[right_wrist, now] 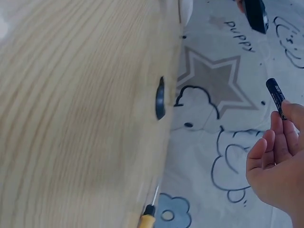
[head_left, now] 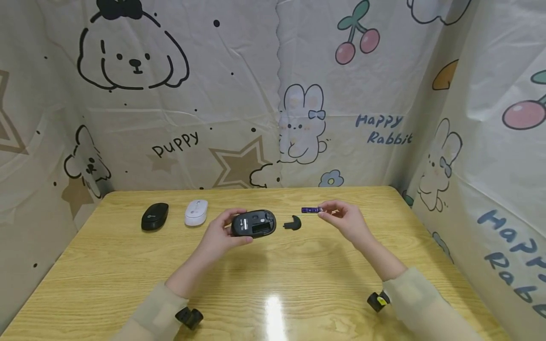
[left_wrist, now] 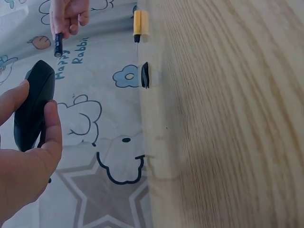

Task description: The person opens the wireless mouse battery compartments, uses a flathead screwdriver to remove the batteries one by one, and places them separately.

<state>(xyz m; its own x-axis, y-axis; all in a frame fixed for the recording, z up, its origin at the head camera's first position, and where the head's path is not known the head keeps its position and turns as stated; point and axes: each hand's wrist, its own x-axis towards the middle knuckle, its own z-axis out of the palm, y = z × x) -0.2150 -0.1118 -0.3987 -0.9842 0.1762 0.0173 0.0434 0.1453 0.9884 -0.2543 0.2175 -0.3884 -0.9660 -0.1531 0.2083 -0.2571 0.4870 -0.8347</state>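
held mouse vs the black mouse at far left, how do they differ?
The held mouse is gripped in the left hand, lifted off the table; the far-left mouse rests on the table untouched. The held mouse is turned underside up, its battery bay open and its cover lying beside it; the far-left mouse sits top up. Both are black and look alike in shape and size.

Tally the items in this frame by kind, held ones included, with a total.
Computer mice: 3 (held black mouse, black mouse on table, white mouse)
Batteries: 1 (battery)
Battery covers: 1 (cover)
Screwdrivers: 1 (screwdriver)
Total: 6
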